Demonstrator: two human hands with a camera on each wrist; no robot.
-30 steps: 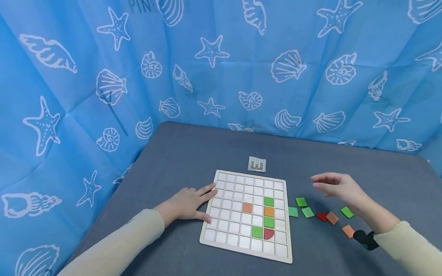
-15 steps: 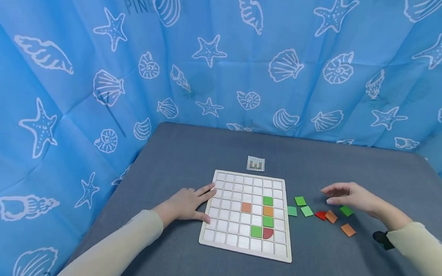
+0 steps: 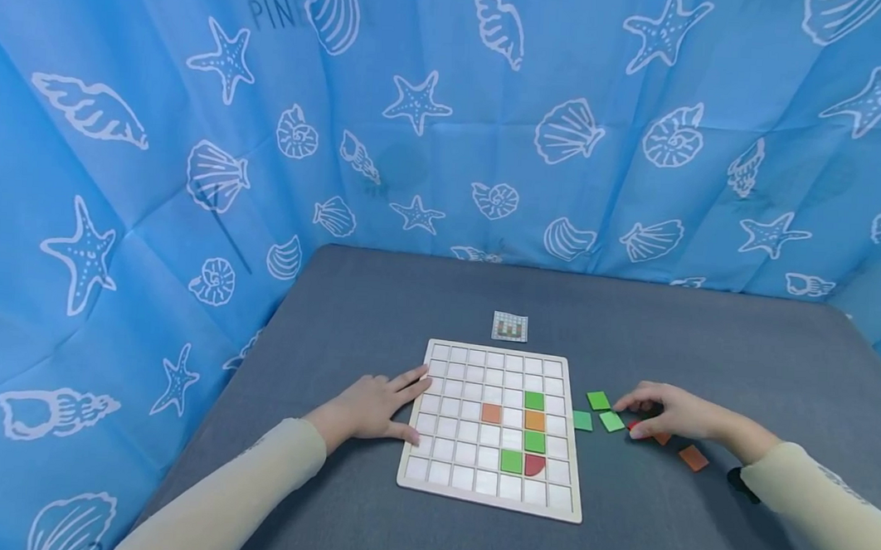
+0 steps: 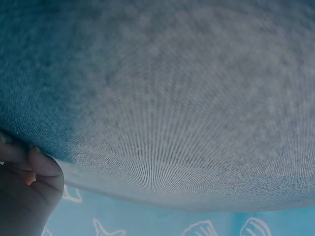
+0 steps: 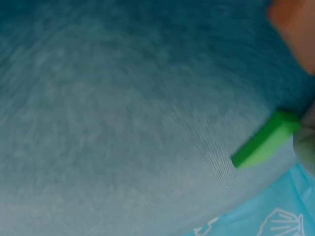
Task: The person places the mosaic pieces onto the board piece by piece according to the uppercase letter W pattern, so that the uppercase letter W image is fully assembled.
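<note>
A white grid board (image 3: 467,476) lies on the table, with several green and orange tiles and a red quarter-round tile (image 3: 535,464) in its cells. My left hand (image 3: 370,406) rests at its left edge, fingers spread onto the rim. Right of the board, my right hand (image 3: 676,412) hovers low over loose tiles, thumb and forefinger apart. Its thumb is by a red piece (image 3: 633,425), mostly hidden, and an orange tile (image 3: 662,439) is partly covered. A light green tile (image 3: 612,421) lies by the fingertips. In the right wrist view, a green tile (image 5: 266,140) shows beside the fingers.
Behind the board lies a small pattern card (image 3: 510,327). More loose tiles lie near the hand: a bright green one (image 3: 597,400), a teal-green one (image 3: 582,420) against the board's edge, and an orange one (image 3: 694,459). A blue shell-print curtain (image 3: 446,159) hangs behind the table.
My right hand first moved right, then came down and left over the red and orange tiles, covering the far-right green one. The left hand stays at the board's edge.
</note>
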